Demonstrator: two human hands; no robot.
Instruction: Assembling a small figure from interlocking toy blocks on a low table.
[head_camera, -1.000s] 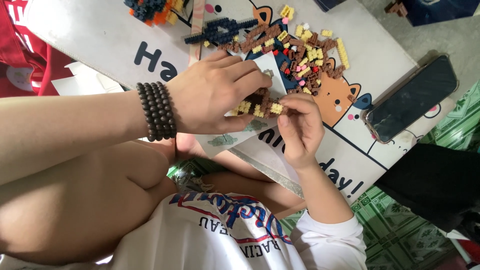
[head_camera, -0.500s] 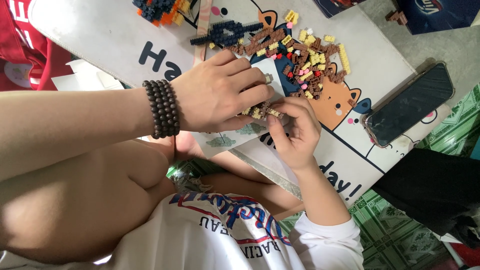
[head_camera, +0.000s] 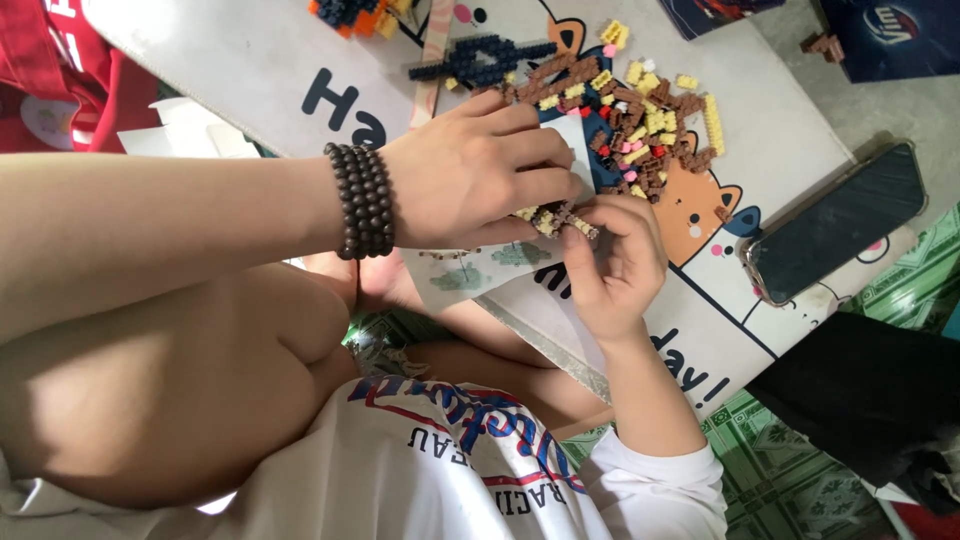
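While both hands still pinch the small brick piece (head_camera: 558, 218), the right hand (head_camera: 612, 262) has closed against the left hand (head_camera: 470, 170).

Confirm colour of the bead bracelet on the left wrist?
Dark brown, several stacked strands of round beads, seen in the head view, the only one.

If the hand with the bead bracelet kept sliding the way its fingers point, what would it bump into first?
Probably the right hand. The left hand points its fingers straight at it, and both already pinch the small brick piece between them. Depth is hard to judge.
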